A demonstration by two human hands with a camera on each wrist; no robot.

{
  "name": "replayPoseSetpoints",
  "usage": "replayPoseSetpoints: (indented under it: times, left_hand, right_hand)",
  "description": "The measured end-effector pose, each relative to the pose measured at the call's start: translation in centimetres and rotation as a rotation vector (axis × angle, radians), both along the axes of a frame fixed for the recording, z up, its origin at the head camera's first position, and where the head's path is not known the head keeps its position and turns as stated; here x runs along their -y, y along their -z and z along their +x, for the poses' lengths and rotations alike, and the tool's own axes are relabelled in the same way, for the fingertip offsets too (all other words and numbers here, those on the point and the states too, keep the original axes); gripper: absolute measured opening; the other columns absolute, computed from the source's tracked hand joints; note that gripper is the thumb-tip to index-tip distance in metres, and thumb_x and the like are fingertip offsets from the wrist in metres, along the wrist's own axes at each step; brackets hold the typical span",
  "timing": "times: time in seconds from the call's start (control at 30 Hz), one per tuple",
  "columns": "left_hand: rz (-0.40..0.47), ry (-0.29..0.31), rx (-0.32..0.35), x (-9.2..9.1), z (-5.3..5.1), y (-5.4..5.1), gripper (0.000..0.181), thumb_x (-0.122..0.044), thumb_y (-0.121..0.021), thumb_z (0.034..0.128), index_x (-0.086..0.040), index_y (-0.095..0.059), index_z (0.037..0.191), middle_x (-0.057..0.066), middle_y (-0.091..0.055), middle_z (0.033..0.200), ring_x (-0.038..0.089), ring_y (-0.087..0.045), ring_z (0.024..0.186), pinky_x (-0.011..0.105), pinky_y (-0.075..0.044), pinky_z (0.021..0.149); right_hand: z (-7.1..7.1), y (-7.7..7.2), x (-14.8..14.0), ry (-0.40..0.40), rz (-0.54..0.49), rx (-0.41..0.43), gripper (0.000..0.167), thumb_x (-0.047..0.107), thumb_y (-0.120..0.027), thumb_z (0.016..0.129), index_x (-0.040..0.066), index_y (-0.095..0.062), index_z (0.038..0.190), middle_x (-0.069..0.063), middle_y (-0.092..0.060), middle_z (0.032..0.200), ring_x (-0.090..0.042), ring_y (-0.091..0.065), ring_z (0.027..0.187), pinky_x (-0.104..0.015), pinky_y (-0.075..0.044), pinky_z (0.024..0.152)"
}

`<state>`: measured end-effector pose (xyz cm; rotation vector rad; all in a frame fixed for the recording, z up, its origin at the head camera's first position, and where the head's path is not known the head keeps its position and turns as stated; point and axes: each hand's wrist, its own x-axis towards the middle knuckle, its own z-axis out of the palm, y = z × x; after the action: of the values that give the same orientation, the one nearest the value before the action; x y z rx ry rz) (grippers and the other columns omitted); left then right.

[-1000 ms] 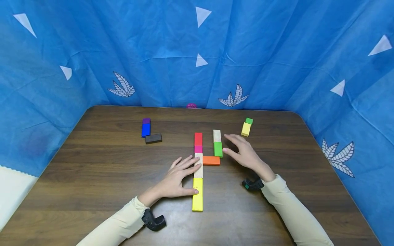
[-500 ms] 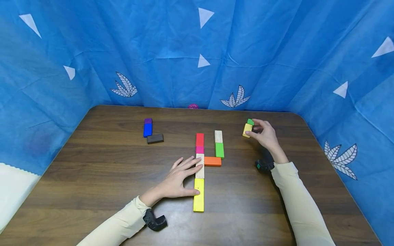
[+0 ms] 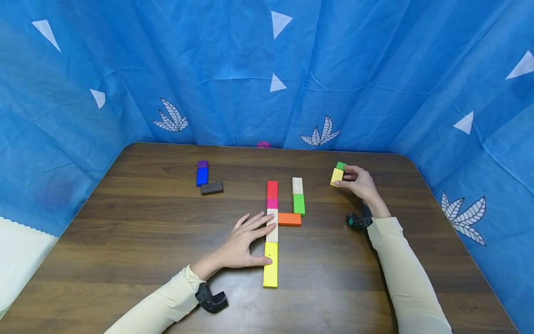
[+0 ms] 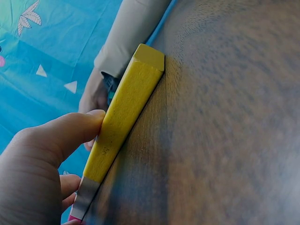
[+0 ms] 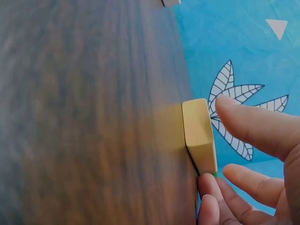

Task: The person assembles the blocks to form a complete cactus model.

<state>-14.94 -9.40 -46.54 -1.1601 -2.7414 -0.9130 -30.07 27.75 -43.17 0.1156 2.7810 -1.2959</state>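
My left hand (image 3: 239, 247) lies with fingers spread over a row of wooden blocks. Its fingertips rest on a white block (image 3: 272, 235), and the thumb touches a long yellow block (image 3: 270, 276). Beyond these in the row are a pink block (image 3: 272, 203) and a red block (image 3: 272, 189). At the back right, my right hand (image 3: 362, 184) reaches around a pale yellow block (image 3: 336, 176). In the right wrist view, a small gap shows between thumb and pale yellow block (image 5: 198, 123), with fingers at its lower end. Behind it sits a small green block (image 3: 340, 165), partly hidden.
An orange block (image 3: 289, 219) juts right from the row. Above it, a green block (image 3: 298, 204) and a white block (image 3: 297, 185) lie end to end. Purple (image 3: 202, 163), blue (image 3: 202, 176) and black (image 3: 212, 188) blocks lie back left. Blue curtain (image 3: 233, 69) surrounds the table (image 3: 137, 222).
From beside the green and white pair, my right hand has moved right and back to the pale yellow block. My left hand has stayed on the row.
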Motion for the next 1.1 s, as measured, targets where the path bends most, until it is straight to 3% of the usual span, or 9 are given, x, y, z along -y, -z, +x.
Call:
replayPoseSetpoints:
  times: [1.1]
  left_hand:
    - [0.000,0.001,0.005,0.01,-0.06,0.04,0.084,-0.049,-0.074,0.0775,-0.012,-0.045,0.147,0.003,-0.034,0.159,0.030,-0.027,0.148,0.060,-0.015,0.117]
  right_hand:
    - [-0.18,0.37,-0.48,-0.062,-0.027,0.018,0.067,0.012,-0.071,0.088,-0.004,-0.039,0.145,-0.027,-0.047,0.139,-0.039,-0.049,0.124,-0.049,-0.045,0.104]
